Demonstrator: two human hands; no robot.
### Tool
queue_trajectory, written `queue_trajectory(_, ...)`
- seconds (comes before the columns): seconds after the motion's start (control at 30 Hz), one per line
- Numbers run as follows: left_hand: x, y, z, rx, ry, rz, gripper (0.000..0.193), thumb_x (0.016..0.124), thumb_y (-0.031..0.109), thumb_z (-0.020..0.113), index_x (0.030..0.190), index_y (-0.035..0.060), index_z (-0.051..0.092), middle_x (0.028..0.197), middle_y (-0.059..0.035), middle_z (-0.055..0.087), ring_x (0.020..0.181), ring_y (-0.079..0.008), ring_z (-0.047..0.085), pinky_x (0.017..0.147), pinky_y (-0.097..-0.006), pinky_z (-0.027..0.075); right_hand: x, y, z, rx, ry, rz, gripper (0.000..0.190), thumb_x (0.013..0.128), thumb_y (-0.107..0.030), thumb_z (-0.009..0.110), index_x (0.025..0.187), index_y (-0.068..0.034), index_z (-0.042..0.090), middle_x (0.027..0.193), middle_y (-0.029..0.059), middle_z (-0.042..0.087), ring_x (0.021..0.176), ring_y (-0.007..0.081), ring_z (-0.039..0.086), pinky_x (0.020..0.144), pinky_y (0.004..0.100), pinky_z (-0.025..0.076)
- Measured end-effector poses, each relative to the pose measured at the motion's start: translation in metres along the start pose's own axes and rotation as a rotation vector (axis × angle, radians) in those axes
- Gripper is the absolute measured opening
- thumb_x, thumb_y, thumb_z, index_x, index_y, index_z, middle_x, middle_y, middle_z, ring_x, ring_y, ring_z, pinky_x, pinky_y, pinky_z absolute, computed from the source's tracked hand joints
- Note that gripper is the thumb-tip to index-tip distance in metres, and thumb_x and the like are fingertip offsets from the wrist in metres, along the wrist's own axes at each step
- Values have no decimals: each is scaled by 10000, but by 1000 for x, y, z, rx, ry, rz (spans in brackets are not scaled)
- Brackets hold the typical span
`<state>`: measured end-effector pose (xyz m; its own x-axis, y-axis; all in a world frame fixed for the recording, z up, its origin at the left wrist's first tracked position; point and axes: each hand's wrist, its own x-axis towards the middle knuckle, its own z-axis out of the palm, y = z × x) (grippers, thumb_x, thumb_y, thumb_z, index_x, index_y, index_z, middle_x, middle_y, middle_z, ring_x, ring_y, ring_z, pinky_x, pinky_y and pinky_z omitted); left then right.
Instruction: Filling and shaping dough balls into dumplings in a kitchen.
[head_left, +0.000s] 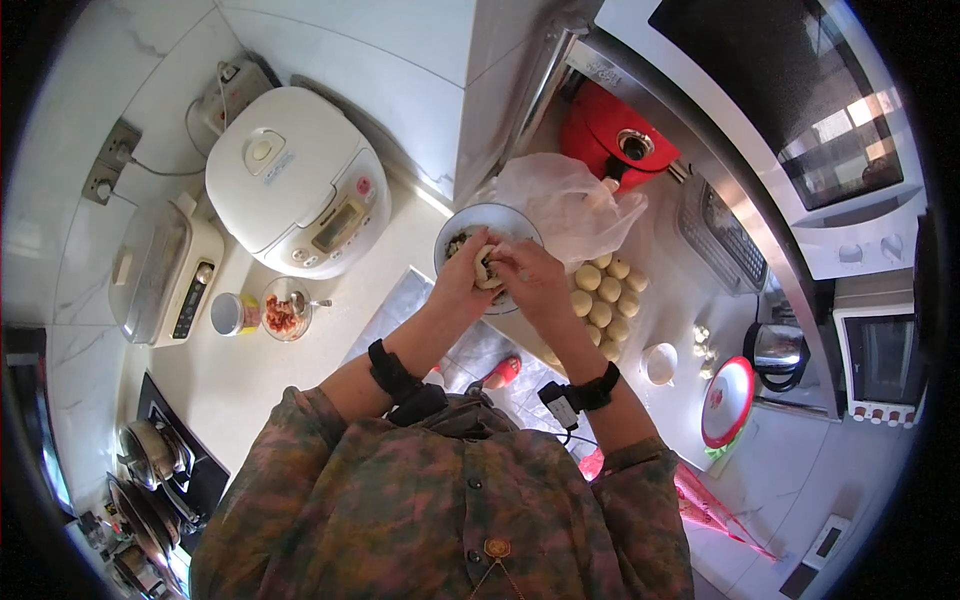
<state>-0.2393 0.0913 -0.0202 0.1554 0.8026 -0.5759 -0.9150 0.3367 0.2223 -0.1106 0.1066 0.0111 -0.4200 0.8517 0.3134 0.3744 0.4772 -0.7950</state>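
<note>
My left hand (459, 268) cradles a piece of dough (484, 271) shaped into a cup, with dark filling showing in its opening. The fingers of my right hand (531, 268) pinch the dough's edge from the other side. Both hands are above a white bowl (525, 215) that holds more of the chopped dark filling (459, 238), partly hidden under my fingers. Beside my right forearm several round dough balls (610, 289) sit close together on the counter.
A clear plastic bag (574, 199) lies behind the dough balls. To the left stand a rice cooker (292, 180), a lidded jar (227, 313) and a glass bowl (285, 315) of red sauce with a spoon. Rightward are a white cup (660, 364), a red-rimmed plate (727, 401) and a kettle (778, 352).
</note>
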Motion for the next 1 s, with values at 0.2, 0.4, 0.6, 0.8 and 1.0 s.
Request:
queue_trajectory(0.2,19,-4,-14,77,4,74,133,900,215,541,924,87,571,887,-62,606,849,-187,600,728,-350,504,6,18,24,-343,19,-134,149,760,-64,621,903,-29,642,834,106,618,742,233,602,664,300,479)
queue_trajectory(0.4,28,14,-25,-41,77,5,152,897,190,520,935,50,567,946,-107,592,898,-255,598,760,-446,526,14,9,-3,-9,32,134,181,769,-122,603,927,-40,636,857,131,609,769,318,602,688,385,485)
queue_trajectory(0.6,37,15,-41,-102,-86,-58,216,921,236,463,977,53,564,992,-121,593,953,-269,583,864,-432,494,4,9,22,-82,200,16,228,775,-146,626,975,-36,623,951,134,626,851,286,603,762,370,472)
queue_trajectory(0.8,11,-8,-2,-142,-114,-21,240,936,287,451,1018,91,562,1010,-85,600,939,-250,588,868,-405,490,0,25,50,80,244,43,345,796,-63,611,1121,22,534,1061,160,591,984,281,580,855,339,450)
queue_trajectory(1.0,11,-6,-15,-99,-183,-7,237,947,285,440,1044,102,555,1029,-65,588,980,-218,567,878,-377,474,12,-9,44,45,220,-34,342,808,-69,600,1133,20,543,1024,151,637,945,256,620,870,329,462)
